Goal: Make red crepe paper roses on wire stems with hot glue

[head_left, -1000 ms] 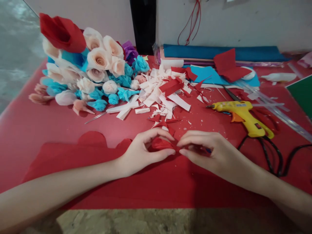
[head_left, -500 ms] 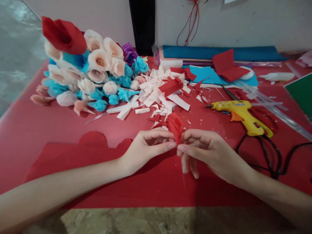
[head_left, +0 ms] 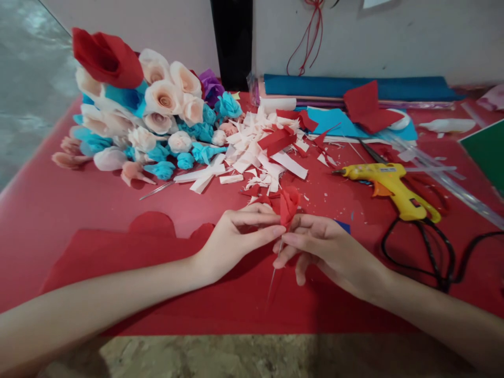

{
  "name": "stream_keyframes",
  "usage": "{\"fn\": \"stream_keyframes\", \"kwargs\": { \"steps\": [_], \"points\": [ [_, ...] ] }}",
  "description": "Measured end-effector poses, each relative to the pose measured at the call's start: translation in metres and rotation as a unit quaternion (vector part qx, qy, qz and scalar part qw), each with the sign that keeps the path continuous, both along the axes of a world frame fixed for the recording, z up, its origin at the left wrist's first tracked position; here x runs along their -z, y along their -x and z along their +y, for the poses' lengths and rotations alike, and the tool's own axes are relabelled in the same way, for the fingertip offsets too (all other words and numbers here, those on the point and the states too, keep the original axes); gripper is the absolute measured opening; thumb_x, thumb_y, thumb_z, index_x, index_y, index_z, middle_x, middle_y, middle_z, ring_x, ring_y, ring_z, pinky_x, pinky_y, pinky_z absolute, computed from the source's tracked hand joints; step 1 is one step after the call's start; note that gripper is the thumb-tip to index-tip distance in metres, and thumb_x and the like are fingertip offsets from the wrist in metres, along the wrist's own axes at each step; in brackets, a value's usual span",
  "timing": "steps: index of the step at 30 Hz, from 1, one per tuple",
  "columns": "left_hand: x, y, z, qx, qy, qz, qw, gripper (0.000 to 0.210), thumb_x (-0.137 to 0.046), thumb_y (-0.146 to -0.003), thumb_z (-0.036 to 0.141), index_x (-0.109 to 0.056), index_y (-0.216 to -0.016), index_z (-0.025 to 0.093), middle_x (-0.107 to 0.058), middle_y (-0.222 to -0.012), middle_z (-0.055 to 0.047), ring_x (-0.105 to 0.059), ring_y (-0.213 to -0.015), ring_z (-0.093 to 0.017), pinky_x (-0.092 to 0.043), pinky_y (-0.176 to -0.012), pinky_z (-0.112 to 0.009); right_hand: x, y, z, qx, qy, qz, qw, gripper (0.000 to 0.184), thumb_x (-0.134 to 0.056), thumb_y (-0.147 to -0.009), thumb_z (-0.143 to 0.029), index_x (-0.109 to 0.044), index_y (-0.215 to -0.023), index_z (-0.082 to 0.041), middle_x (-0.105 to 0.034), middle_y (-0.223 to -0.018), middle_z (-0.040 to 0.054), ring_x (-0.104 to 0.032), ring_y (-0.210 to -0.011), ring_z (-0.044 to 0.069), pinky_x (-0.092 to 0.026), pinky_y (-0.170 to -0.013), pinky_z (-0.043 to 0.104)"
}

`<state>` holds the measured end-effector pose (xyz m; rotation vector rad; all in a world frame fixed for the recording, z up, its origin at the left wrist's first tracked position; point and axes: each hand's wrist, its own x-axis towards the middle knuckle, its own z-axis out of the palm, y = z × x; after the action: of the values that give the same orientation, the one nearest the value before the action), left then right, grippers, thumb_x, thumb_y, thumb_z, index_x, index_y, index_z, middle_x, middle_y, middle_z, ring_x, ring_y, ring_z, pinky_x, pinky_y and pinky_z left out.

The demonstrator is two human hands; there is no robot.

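Note:
A small red paper flower (head_left: 289, 203) stands upright between my hands, on a thin wire stem (head_left: 271, 283) that slants down to the left. My left hand (head_left: 240, 233) pinches the flower's base with thumb and fingers from the left. From the right, my right hand (head_left: 325, 247) closes thumb and forefinger on the same base, its lower fingers curled loosely by the wire. Beneath both arms lies a large red paper sheet (head_left: 129, 262) with rounded pieces at its far edge.
Pale and red paper scraps (head_left: 260, 147) are heaped beyond my hands. Many finished paper flowers (head_left: 161, 100) pile up at the back left. To the right lie a yellow glue gun (head_left: 394, 184), its black cord (head_left: 444, 262), pliers (head_left: 372, 151) and clear glue sticks (head_left: 444, 173).
The flower has turned and tilted slightly right between my fingers, and its wire's lower end has swung left. My right hand has shifted a little left, exposing a blue scrap behind it.

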<state>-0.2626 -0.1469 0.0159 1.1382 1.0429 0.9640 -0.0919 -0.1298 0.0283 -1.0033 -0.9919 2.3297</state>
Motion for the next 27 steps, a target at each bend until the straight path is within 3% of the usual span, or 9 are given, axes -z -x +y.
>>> {"fn": "stream_keyframes", "kwargs": {
  "steps": [7,13,17,27],
  "points": [
    [0.004,0.0003,0.0011,0.001,0.028,-0.042,0.999,0.007,-0.063,-0.074,0.017,-0.069,-0.07,0.019,-0.059,-0.07,0.002,-0.055,-0.071,-0.007,-0.044,-0.071,-0.017,0.0013,-0.0019,0.002,-0.014,-0.072,-0.015,0.997,0.019,-0.052,-0.083,-0.029,-0.054,-0.081,-0.011,-0.061,-0.08,0.0078,-0.064,-0.067,0.018,-0.049,-0.037,0.019],
    [0.0055,0.0008,0.0033,0.017,0.076,-0.063,0.995,0.007,-0.063,-0.074,0.017,-0.068,-0.068,0.017,-0.062,-0.069,0.002,-0.056,-0.068,-0.006,-0.044,-0.067,-0.016,0.0026,-0.0038,0.0033,-0.033,-0.136,-0.054,0.989,0.026,-0.05,-0.083,-0.034,-0.055,-0.076,-0.01,-0.062,-0.071,0.0082,-0.064,-0.061,0.018,-0.048,-0.035,0.018],
    [0.004,0.0004,0.0038,0.025,0.092,-0.072,0.993,0.008,-0.063,-0.074,0.017,-0.068,-0.068,0.017,-0.064,-0.069,0.002,-0.057,-0.068,-0.005,-0.045,-0.068,-0.015,0.0033,-0.0043,0.004,-0.041,-0.137,-0.062,0.988,0.027,-0.049,-0.084,-0.034,-0.055,-0.074,-0.01,-0.063,-0.064,0.007,-0.061,-0.05,0.014,-0.047,-0.035,0.018],
    [0.0033,-0.0002,0.0021,0.029,0.143,-0.149,0.978,0.007,-0.064,-0.074,0.016,-0.068,-0.069,0.016,-0.066,-0.065,0.004,-0.058,-0.062,-0.003,-0.044,-0.063,-0.012,-0.0009,-0.0018,0.0048,-0.031,-0.104,-0.05,0.993,0.027,-0.049,-0.083,-0.034,-0.054,-0.071,-0.01,-0.057,-0.061,0.004,-0.06,-0.047,0.016,-0.044,-0.032,0.018]
  ]
}}
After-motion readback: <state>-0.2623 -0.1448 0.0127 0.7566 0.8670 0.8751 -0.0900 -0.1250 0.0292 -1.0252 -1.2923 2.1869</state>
